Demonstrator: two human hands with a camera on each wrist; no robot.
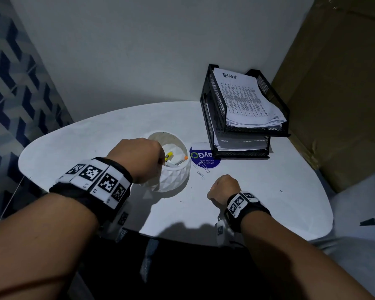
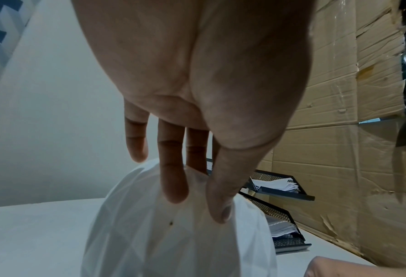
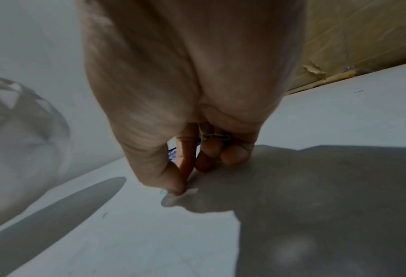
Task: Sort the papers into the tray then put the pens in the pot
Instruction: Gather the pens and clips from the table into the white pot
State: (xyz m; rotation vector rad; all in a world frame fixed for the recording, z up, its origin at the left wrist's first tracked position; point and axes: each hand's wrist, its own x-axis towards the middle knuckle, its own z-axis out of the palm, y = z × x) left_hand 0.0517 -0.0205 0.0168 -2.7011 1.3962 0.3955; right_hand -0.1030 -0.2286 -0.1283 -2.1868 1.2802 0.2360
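A white faceted pot (image 1: 171,180) stands mid-table with a yellow highlighter (image 1: 168,156) and an orange-tipped pen (image 1: 181,160) inside. My left hand (image 1: 142,160) hangs over the pot's near-left rim. Its fingers (image 2: 173,183) and thumb point straight down against the pot (image 2: 150,234) and hold nothing that I can see. My right hand (image 1: 223,186) is down on the table to the pot's right. Its thumb and forefinger pinch together at the surface (image 3: 183,185), and a wire paper clip (image 3: 215,136) sits tucked under its curled fingers. The black mesh two-tier tray (image 1: 212,118) holds stacked papers (image 1: 245,98) on both levels.
A blue round sticker (image 1: 205,159) and loose paper clips (image 1: 201,171) lie between the pot and the tray. A cardboard sheet (image 1: 333,83) leans along the right. The white table (image 1: 279,202) ends in a curved front edge near my wrists, with a wall behind.
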